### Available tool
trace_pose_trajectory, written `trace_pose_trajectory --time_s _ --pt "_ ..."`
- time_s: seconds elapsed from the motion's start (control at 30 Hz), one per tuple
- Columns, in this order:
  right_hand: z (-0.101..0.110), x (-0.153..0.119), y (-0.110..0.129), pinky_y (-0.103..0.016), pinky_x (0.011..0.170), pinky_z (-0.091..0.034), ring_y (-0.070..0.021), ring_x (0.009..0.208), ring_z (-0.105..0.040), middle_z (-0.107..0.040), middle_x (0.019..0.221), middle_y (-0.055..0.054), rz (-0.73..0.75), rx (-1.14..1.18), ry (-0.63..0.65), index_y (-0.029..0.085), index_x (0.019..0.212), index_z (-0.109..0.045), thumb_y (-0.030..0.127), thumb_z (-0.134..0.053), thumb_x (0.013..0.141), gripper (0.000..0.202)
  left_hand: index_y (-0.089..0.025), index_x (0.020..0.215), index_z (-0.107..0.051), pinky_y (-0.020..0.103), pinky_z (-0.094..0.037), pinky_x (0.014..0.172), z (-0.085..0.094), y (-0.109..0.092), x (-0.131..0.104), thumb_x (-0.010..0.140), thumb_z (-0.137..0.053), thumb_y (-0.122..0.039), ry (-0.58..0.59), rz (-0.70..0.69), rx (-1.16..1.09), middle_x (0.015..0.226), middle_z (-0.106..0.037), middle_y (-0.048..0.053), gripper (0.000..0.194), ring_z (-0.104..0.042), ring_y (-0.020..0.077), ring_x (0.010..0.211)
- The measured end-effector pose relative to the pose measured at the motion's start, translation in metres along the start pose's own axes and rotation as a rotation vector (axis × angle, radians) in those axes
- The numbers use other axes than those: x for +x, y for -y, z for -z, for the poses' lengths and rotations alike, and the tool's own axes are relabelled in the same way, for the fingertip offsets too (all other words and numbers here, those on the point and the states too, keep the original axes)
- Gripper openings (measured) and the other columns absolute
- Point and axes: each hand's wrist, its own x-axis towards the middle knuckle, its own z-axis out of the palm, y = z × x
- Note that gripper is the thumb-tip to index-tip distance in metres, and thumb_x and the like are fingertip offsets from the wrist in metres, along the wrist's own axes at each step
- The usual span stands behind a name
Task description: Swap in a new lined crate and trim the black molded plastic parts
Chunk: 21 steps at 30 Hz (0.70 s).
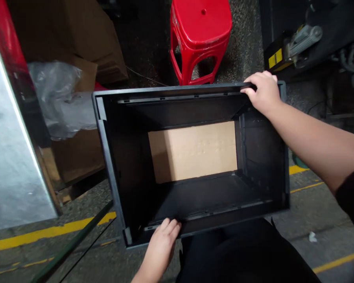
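A deep black rectangular crate (194,199) fills the middle of the view, its open top facing me. A flat piece of brown cardboard (199,151) lies on its bottom. My left hand (164,241) grips the near rim, left of its middle, with the fingers curled over the edge. At the far rim, close to the right corner, my right hand (264,91) is closed around the edge, thumb on the near side.
A red plastic stool (202,23) stands just beyond the crate. Clear plastic film (59,98) and cardboard boxes (91,35) are at the left, beside a grey metal surface (14,157). Machinery with a motor (305,41) is at the upper right.
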Motion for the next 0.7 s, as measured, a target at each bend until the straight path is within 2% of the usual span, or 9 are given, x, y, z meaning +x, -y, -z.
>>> trace_pose_trajectory --time_s 0.17,0.27,0.4,0.5,0.57,0.6,0.67,0.7 --pt "-0.012 -0.002 -0.007 -0.057 0.097 -0.037 -0.0388 0.114 -0.051 -0.066 0.120 -0.013 0.007 0.004 -0.045 0.023 0.118 -0.063 0.044 -0.046 0.101 0.032 -0.022 0.126 -0.067 0.041 -0.052 0.104 0.001 0.001 0.010 0.080 -0.041 0.000 0.008 0.034 0.008 0.126 -0.068 0.008 0.058 -0.058 0.0258 0.117" --pt "-0.011 -0.005 -0.002 -0.060 0.100 -0.036 -0.0407 0.119 -0.050 -0.065 0.121 -0.013 0.012 -0.022 -0.057 0.024 0.128 -0.059 0.044 -0.045 0.101 0.037 -0.021 0.126 -0.067 0.041 -0.050 0.107 0.000 0.003 0.010 0.078 -0.042 0.001 0.032 0.044 0.004 0.128 -0.067 0.008 0.059 -0.057 0.0259 0.118" --pt "-0.004 -0.022 0.015 -0.064 0.107 -0.030 -0.0435 0.132 -0.039 -0.055 0.141 -0.014 -0.010 -0.043 -0.138 0.029 0.147 -0.044 0.041 -0.047 0.099 0.049 -0.020 0.125 -0.066 0.043 -0.047 0.108 0.004 0.000 0.011 0.075 -0.044 0.001 0.062 0.064 -0.015 0.130 -0.066 0.009 0.059 -0.055 0.0268 0.121" --pt "-0.009 -0.046 0.029 -0.064 0.109 -0.029 -0.0435 0.138 -0.036 -0.047 0.150 -0.015 -0.023 -0.021 -0.181 0.027 0.150 -0.041 0.037 -0.048 0.098 0.054 -0.022 0.123 -0.066 0.046 -0.047 0.103 0.010 -0.004 0.012 0.076 -0.046 -0.001 0.068 0.111 -0.020 0.127 -0.065 0.009 0.055 -0.055 0.0278 0.116" --pt "-0.023 -0.067 0.037 -0.061 0.110 -0.033 -0.0414 0.138 -0.039 -0.049 0.147 -0.015 0.025 0.045 -0.065 0.024 0.147 -0.047 0.034 -0.047 0.098 0.049 -0.023 0.119 -0.066 0.045 -0.047 0.098 0.012 -0.007 0.014 0.077 -0.047 -0.001 0.070 0.135 -0.025 0.124 -0.064 0.009 0.051 -0.055 0.0277 0.113" --pt "-0.034 -0.079 0.040 -0.058 0.110 -0.035 -0.0391 0.137 -0.043 -0.052 0.144 -0.014 0.041 0.093 0.060 0.023 0.143 -0.050 0.032 -0.046 0.099 0.046 -0.023 0.117 -0.065 0.045 -0.046 0.097 0.013 -0.008 0.014 0.076 -0.047 -0.001 0.065 0.139 -0.029 0.124 -0.064 0.009 0.050 -0.055 0.0276 0.113" --pt "-0.061 -0.108 0.045 -0.050 0.110 -0.041 -0.0332 0.131 -0.051 -0.057 0.139 -0.012 0.005 0.187 0.396 0.022 0.135 -0.058 0.031 -0.046 0.100 0.038 -0.023 0.114 -0.064 0.046 -0.044 0.100 0.014 -0.010 0.015 0.074 -0.049 -0.001 0.028 0.142 -0.040 0.128 -0.061 0.009 0.048 -0.052 0.0279 0.119" --pt "-0.076 -0.123 0.046 -0.046 0.110 -0.043 -0.0299 0.128 -0.054 -0.058 0.138 -0.011 -0.071 0.208 0.576 0.021 0.132 -0.060 0.031 -0.048 0.101 0.035 -0.023 0.113 -0.063 0.047 -0.042 0.103 0.014 -0.011 0.015 0.073 -0.051 0.000 0.004 0.146 -0.049 0.131 -0.060 0.009 0.048 -0.050 0.0282 0.124"
